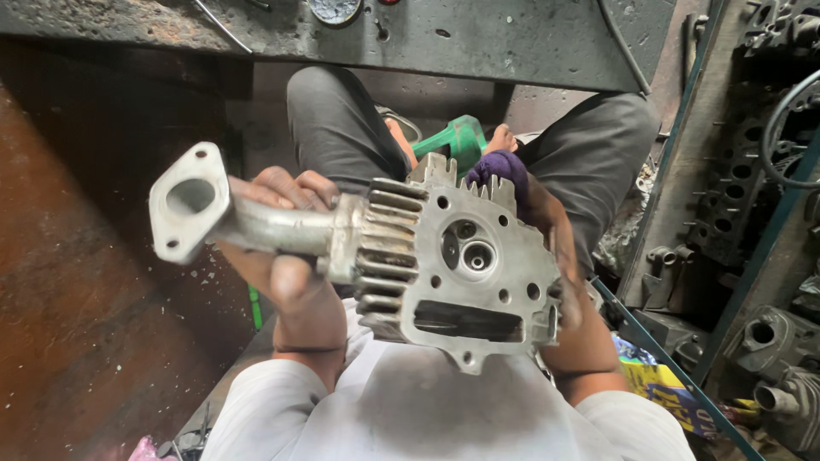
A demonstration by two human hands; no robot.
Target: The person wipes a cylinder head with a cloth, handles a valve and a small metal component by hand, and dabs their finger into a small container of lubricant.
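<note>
Nearest the camera, the person's white shirt (444, 410), smudged grey at the chest, fills the bottom of the view, and both forearms rise from it. The left hand (286, 256) has its grip closed around the curved intake pipe (273, 229) of a grey metal cylinder head (461, 265), the fingers curling over the top of the pipe and the thumb pressing from beneath, just behind the flat flange (190, 203) with its oval port at the pipe's free end. The right hand (559, 256) clasps the opposite side of the cylinder head, its fingers mostly hidden behind the casting, so its grip is closed on the part's right edge. The cylinder head is held up in the air between the two hands, above the lap, with its flat gasket face turned to the camera; the cooling fins (389, 252) sit on the side next to the left hand, where the pipe joins the body. Beyond it, a dark purple cloth (500, 171) shows at the top edge of the casting, near the right hand's fingertips, and a green tool body (461, 138) lies between the knees in grey trousers (342, 128). Farther off, a dirty grey worktop (478, 38) runs across the top, and racks with other engine castings (769, 358) stand at the right.
</note>
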